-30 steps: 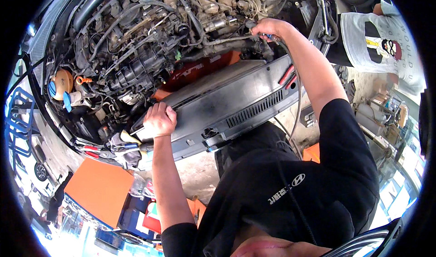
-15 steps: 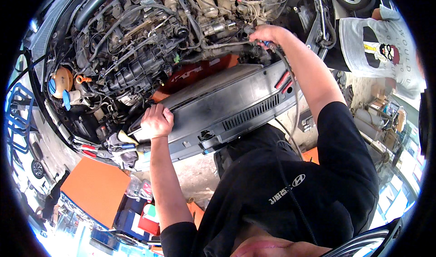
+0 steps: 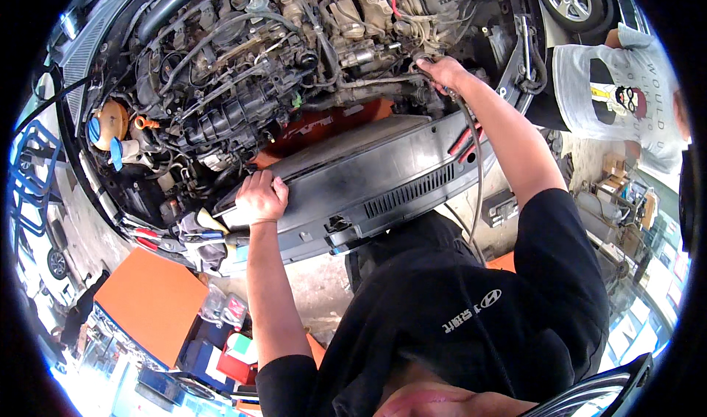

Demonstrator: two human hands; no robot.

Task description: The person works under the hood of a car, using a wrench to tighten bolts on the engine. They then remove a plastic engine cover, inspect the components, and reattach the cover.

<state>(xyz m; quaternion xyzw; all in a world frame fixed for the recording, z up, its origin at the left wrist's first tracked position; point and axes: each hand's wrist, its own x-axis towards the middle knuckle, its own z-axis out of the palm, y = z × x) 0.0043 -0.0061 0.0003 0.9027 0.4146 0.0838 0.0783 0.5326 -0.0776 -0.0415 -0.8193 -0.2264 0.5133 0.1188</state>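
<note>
My right hand [image 3: 445, 73] is closed round a hose-fed air tool [image 3: 423, 60] at the right side of the engine bay. Most of the tool is covered by my fingers, and its working end is hard to make out among the pipes. A grey hose [image 3: 480, 168] runs from it down past my forearm. My left hand [image 3: 263, 197] lies at the left of the black front panel [image 3: 331, 172], its fingers curled over the far edge and the thumb raised. Beyond both hands spreads the engine [image 3: 236, 115], with its black ribbed intake and many hoses.
An orange-topped cart [image 3: 151, 303] stands at lower left, beside boxes and bags. Cloths [image 3: 205, 239] lie at the car's left front corner. Another person in a grey shirt [image 3: 611, 97] is at the right, near a wheel [image 3: 567, 1]. Shelving with parts [image 3: 622, 203] stands behind.
My right hand has turned slightly round the air tool, and the blue part seen beneath it is now mostly hidden. The whole view has shifted a little. My left hand keeps its place on the panel.
</note>
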